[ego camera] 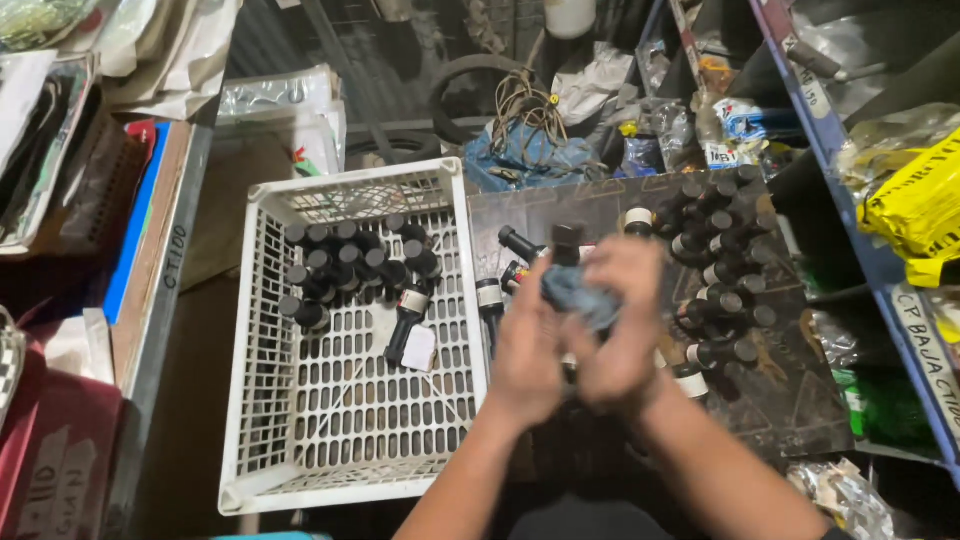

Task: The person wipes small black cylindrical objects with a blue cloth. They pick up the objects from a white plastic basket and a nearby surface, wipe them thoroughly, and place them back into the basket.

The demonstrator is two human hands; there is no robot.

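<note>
The right hand (628,330) is wrapping its fingers around a blue-grey rag (580,292) over a dark cylindrical part (567,240); the part is standing upright between both palms; the left hand (528,350) is closing beside it.

We see dim workshop light falling from above, our hands (575,335) smeared by motion blur, white crate (262,330) brightest, dark surface (800,400) faintly glossy, deep shadow below, edges bowed by the wide lens

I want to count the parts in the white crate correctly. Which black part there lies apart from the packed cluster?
The one lying on its side near the middle of the white crate, with a white tag at its lower end. The others stand packed together at the crate's far end.
</note>
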